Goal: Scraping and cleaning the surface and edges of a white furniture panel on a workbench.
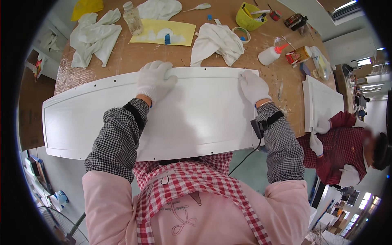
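Observation:
A long white panel [196, 110] with a raised border and small dark holes along its edges lies across the near part of the table, its near edge at my waist. White knit gloves cover both my hands. My left hand [156, 82] grips the panel's far edge near the middle, fingers bent over it and thumb apart on top. At the far right corner, my right hand [254, 87] is closed on the panel's edge; its fingertips are partly hidden. A black device [258, 128] with a cable is strapped to my right wrist.
Behind the panel, the brown-covered table [110, 65] holds white cloths [218, 43], a yellow sheet [179, 32], a clear bottle [132, 18], a green basket [250, 17] and a red-tipped white bottle [269, 55]. At right, a co-worker [343, 147] in gloves handles another white panel [326, 98].

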A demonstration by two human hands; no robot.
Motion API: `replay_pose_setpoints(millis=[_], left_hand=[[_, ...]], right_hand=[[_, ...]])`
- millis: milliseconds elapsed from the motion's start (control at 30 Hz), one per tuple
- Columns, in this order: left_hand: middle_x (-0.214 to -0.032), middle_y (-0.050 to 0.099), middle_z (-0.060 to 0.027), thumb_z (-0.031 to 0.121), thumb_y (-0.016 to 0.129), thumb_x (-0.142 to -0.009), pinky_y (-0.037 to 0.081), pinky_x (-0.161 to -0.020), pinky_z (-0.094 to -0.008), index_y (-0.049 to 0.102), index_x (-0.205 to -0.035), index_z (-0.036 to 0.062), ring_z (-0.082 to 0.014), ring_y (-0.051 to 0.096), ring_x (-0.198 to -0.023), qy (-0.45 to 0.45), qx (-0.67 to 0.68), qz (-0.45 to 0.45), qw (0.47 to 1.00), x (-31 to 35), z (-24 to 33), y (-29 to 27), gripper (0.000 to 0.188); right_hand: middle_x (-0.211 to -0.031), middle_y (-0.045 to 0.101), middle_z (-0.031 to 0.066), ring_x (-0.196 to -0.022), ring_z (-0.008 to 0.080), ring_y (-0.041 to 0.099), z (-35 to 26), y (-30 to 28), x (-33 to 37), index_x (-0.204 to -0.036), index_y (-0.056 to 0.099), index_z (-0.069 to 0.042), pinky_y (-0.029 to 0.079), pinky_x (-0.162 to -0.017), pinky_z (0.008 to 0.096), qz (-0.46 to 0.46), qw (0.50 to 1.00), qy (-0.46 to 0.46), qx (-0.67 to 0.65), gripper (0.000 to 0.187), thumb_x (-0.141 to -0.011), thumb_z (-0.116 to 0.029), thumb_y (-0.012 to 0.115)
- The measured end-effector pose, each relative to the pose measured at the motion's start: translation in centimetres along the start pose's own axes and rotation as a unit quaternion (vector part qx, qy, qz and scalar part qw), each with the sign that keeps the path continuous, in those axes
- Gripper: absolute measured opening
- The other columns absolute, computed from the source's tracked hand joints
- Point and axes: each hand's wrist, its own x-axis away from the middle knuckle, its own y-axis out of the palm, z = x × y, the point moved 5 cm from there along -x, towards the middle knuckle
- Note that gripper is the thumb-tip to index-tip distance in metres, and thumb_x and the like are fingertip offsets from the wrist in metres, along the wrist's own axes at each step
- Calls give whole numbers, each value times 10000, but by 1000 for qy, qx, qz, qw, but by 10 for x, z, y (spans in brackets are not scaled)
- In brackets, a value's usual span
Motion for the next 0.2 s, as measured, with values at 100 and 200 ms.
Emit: replay_pose_setpoints(millis=[100, 200], left_hand=[[-1189, 653, -133, 353, 646, -822, 419, -1052, -437, 679, -1172, 94, -349, 557, -1179, 9, 8, 21, 1000, 2, -1, -2, 437], [-1206, 649, -141, 359, 651, -819, 416, -1057, -447, 678, -1179, 97, -346, 554, -1188, 2, 8, 3, 1000, 0, 1, -3, 447]], right_hand=[[-1060, 692, 257, -1030, 424, 660, 6, -9, -7, -1067, 596, -40, 500, -878, 535, 4, 1000, 11, -17, 344, -1002, -349, 457], [-1101, 686, 257, -1052, 387, 665, 23, -6, -22, -1146, 595, -58, 509, -906, 503, -6, 996, 94, 6, 378, -1007, -382, 461]])
